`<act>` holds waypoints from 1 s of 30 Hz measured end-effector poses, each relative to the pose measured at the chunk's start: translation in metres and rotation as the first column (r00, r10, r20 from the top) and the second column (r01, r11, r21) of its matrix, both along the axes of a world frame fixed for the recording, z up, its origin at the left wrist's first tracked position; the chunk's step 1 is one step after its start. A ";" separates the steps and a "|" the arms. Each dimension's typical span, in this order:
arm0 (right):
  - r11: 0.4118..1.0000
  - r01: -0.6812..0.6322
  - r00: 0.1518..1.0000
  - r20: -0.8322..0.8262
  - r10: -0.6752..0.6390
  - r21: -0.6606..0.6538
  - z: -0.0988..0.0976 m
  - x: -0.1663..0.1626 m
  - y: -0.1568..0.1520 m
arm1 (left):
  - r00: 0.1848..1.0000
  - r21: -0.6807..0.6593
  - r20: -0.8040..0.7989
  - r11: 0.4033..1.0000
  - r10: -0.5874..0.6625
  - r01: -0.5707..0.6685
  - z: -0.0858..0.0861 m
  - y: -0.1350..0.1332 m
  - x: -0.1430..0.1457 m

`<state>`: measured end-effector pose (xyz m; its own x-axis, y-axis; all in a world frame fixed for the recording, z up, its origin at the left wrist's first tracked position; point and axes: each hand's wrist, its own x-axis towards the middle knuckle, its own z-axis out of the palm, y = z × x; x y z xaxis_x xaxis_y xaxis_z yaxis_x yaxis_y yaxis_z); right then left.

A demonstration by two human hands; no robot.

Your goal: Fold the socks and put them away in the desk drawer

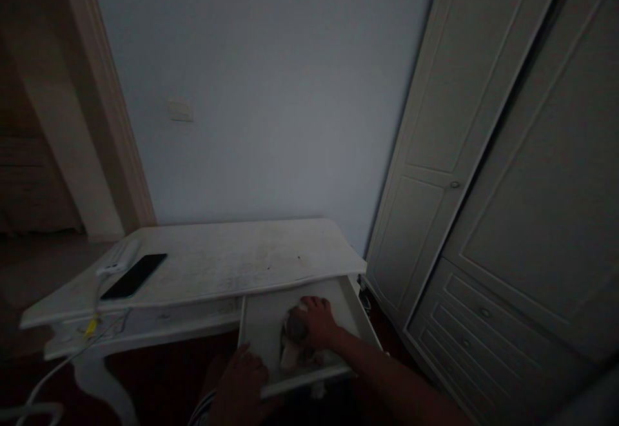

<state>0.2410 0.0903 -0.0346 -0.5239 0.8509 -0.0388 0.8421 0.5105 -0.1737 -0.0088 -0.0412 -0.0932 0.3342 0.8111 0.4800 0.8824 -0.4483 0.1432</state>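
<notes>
A white desk (217, 258) stands against the wall with its right drawer (355, 313) pulled out. My right hand (316, 323) reaches into the drawer and rests on a crumpled cloth (293, 342) lying inside; its fingers curl over the cloth. My left hand (242, 381) grips the drawer's front edge at its left corner. The room is dim, so the cloth's details are hard to make out.
A black phone (135, 276) and a white power bank (118, 257) lie on the desk's left end, with a white cable (58, 365) hanging down. A tall white wardrobe (507, 187) stands close on the right. A doorway (43, 123) opens at the left.
</notes>
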 end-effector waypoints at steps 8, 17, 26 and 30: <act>0.881 0.471 0.882 -0.054 -0.468 0.046 0.014 0.021 0.028 | 0.998 -0.110 -0.032 0.993 0.045 -0.048 0.008 -0.002 0.002; 0.900 0.434 0.884 -0.177 -0.432 -0.028 -0.004 -0.131 0.046 | 0.995 -0.195 -0.067 0.979 -0.075 0.061 0.005 0.005 -0.013; 0.966 -0.255 0.957 -0.154 0.247 -0.033 -0.017 -0.100 0.020 | 0.994 -0.161 -0.086 0.986 -0.068 0.053 0.019 -0.002 -0.009; 0.900 -0.436 0.900 -0.022 0.436 -0.005 -0.003 -0.031 0.012 | 0.997 -0.161 -0.074 0.987 -0.028 0.015 0.020 -0.002 -0.007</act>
<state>0.2096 0.1022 -0.0376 -0.8431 0.5368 -0.0319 0.5320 0.8240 -0.1949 -0.0155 -0.0435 -0.0728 0.3828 0.8677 0.3171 0.8838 -0.4439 0.1478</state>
